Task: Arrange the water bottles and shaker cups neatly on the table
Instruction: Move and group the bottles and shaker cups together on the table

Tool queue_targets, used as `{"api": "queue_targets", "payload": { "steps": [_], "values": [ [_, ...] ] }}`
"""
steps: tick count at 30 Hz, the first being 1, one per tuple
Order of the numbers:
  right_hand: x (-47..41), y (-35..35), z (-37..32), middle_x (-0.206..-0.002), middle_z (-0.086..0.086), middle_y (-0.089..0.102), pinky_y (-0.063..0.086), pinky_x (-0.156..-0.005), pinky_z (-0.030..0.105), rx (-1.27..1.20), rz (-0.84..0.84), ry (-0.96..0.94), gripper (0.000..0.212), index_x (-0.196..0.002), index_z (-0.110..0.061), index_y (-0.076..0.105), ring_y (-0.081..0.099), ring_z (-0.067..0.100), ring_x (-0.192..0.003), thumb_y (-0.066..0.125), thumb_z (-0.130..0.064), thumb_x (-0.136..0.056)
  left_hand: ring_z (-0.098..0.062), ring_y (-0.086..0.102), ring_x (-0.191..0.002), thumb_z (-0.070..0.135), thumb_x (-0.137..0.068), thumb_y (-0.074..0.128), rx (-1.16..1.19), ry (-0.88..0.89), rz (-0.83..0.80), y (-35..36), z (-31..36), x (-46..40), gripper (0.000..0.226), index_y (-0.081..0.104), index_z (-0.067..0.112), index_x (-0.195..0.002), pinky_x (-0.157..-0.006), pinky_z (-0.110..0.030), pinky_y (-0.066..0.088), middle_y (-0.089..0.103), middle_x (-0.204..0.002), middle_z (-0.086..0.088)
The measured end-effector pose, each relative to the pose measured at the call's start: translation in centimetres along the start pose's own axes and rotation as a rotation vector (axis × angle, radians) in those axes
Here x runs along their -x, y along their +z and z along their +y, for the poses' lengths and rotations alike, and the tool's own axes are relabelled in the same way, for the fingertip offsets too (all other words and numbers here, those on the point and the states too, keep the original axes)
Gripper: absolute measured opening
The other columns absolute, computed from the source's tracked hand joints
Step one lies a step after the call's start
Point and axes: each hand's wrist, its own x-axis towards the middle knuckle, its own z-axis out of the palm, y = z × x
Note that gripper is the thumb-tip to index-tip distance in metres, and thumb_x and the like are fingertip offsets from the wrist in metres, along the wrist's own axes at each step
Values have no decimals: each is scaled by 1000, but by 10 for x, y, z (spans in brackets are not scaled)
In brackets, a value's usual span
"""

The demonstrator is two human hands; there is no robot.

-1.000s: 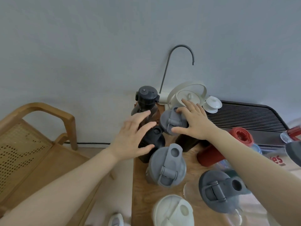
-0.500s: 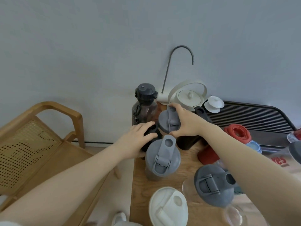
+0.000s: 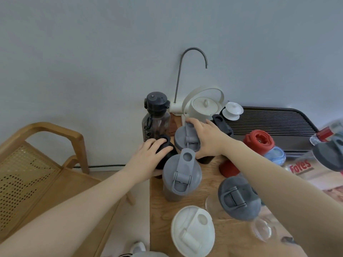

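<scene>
Wooden bench (image 3: 187, 206) against grey wall, left hand (image 3: 146, 160) fingers grasping black-lidded bottle (image 3: 165, 151), right hand (image 3: 207, 140) fingers clasping grey-lidded shaker cup (image 3: 185, 140).

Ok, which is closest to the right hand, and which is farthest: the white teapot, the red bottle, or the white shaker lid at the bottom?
From the right hand, in the head view:
1. White teapot, just behind the fingers.
2. Red bottle, off to its right.
3. White shaker lid, nearest the camera, farthest away.
</scene>
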Motion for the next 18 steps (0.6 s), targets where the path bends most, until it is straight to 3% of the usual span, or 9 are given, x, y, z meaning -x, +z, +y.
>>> {"api": "queue_targets", "payload": {
  "steps": [5,8,11,13,15,17,18],
  "values": [
    [23,0,2,-145,4,35,2,-119,44,90,-97,-3,115,-146,-21,2,27,21,-138,78,-39,-61,-36,56,-105,33,-40,90,8,46,-5,1,-5,1,94,45,20,-122,-79,-46,52,58,-122,-15],
    [30,-2,1,-147,5,31,2,-118,45,121,-138,6,119,-147,-23,1,18,22,-141,78,-51,-60,-31,44,-110,35,-40,90,12,74,-4,2,-8,-2,96,44,21,-124,-79,-46,52,57,-123,-14],
    [32,-17,-1,-151,1,27,3,-117,39,25,-176,38,110,-148,-25,7,10,24,-144,74,-55,-65,-35,53,-105,30,-42,90,17,73,25,4,-5,-7,93,44,20,-123,-77,-46,53,58,-121,-16],
    [35,-32,2,-146,0,37,19,-108,26,-262,-20,94,77,-143,-24,30,25,21,-140,69,-41,-78,-34,46,-107,22,-46,88,59,67,59,5,-2,-12,89,43,19,-123,-77,-47,52,57,-121,-18],
    [34,-40,12,-137,1,47,27,-93,17,-492,251,227,49,-132,-21,47,39,16,-130,63,-28,-86,-30,37,-106,19,-49,86,51,52,92,10,-2,-16,86,43,19,-124,-78,-46,51,56,-121,-18],
    [26,-37,26,-134,6,48,32,-92,23,-492,398,407,48,-131,-17,47,43,21,-125,61,-26,-86,-31,36,-110,17,-52,84,33,37,46,7,3,-21,87,43,18,-128,-82,-47,49,54,-125,-19],
    [21,-34,31,-134,10,47,34,-96,29,-438,386,471,54,-134,-15,43,42,27,-126,62,-27,-85,-34,35,-117,17,-58,81,49,29,-1,3,5,-23,86,40,17,-133,-89,-48,45,49,-132,-18]
  ]
}}
